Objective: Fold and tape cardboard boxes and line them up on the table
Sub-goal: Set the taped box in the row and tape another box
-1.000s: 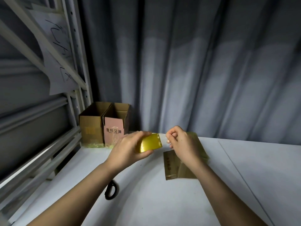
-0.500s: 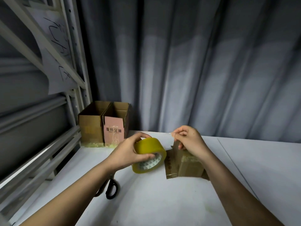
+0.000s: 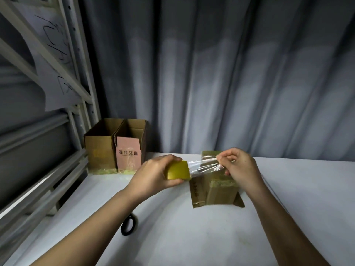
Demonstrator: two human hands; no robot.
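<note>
The left hand (image 3: 153, 177) grips a roll of yellow packing tape (image 3: 177, 170), fingers curled over its top and thumb under it. A clear strip of tape (image 3: 203, 166) stretches from the roll to the right, where the right hand (image 3: 240, 167) pinches its free end between thumb and fingertips. Both hands hover above the white table (image 3: 192, 237). Just below and behind the strip stands a small cardboard box (image 3: 213, 191), its bottom flaps up and partly taped, resting on the table between the two forearms. At the far left of the table, two open cardboard boxes (image 3: 115, 146) stand side by side, touching, the right one with a pink printed panel. Black scissors (image 3: 129, 226) lie on the table near the left forearm, partly hidden by it. A grey curtain (image 3: 221, 73) hangs behind the table.
</note>
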